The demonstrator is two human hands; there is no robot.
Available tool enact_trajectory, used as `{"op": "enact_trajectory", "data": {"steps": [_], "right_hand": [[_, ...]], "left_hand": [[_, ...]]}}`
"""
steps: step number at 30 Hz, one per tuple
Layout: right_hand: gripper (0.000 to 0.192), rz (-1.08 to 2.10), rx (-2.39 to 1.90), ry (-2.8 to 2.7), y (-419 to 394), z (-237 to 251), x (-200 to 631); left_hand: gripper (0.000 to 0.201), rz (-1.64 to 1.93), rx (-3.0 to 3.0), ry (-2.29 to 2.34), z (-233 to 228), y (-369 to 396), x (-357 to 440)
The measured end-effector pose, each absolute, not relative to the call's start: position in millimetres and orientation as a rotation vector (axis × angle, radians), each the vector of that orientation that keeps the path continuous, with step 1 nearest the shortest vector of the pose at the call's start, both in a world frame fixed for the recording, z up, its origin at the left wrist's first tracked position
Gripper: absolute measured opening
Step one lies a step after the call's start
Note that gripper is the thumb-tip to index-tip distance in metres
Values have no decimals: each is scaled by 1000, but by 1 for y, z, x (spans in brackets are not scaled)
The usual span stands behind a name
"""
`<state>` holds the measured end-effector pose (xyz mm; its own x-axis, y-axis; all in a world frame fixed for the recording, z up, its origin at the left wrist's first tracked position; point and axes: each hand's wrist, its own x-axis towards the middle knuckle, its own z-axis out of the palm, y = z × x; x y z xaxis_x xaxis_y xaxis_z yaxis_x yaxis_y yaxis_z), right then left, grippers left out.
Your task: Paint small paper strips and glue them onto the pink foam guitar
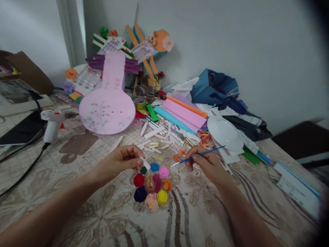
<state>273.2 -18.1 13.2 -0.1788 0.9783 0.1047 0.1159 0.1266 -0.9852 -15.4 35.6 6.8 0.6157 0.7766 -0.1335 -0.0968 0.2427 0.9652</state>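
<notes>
My left hand (122,158) pinches a small white paper strip (145,163) just above a round paint palette (152,185) with several coloured wells. My right hand (205,162) holds a thin blue paintbrush (197,155), its tip pointing left toward the strip and hovering over the palette's pink well. Both hands are above the patterned tablecloth, a little apart from each other.
Loose white strips (156,135) lie beyond the palette. A pink guitar-shaped cutout (108,103) and a white glue gun (52,123) with its cord stand at the left. Coloured foam sheets (182,111), a white plate (224,132) and bags (216,87) crowd the right.
</notes>
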Motion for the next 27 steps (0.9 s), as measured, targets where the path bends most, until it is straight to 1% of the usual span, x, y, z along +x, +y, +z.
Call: {"op": "enact_trajectory", "data": {"steps": [6, 10, 18, 27], "right_hand": [[15, 1345, -1156, -1707, -22, 18, 280], [16, 1392, -1140, -1787, -23, 16, 280], [17, 1489, -1091, -1864, -27, 14, 271], [16, 1482, -1103, -1901, -27, 13, 265]], "left_hand": [[19, 634, 1259, 800, 7, 38, -14], [20, 648, 1275, 867, 7, 37, -12], [20, 627, 1278, 850, 6, 31, -10], [19, 624, 1299, 837, 2, 30, -10]]}}
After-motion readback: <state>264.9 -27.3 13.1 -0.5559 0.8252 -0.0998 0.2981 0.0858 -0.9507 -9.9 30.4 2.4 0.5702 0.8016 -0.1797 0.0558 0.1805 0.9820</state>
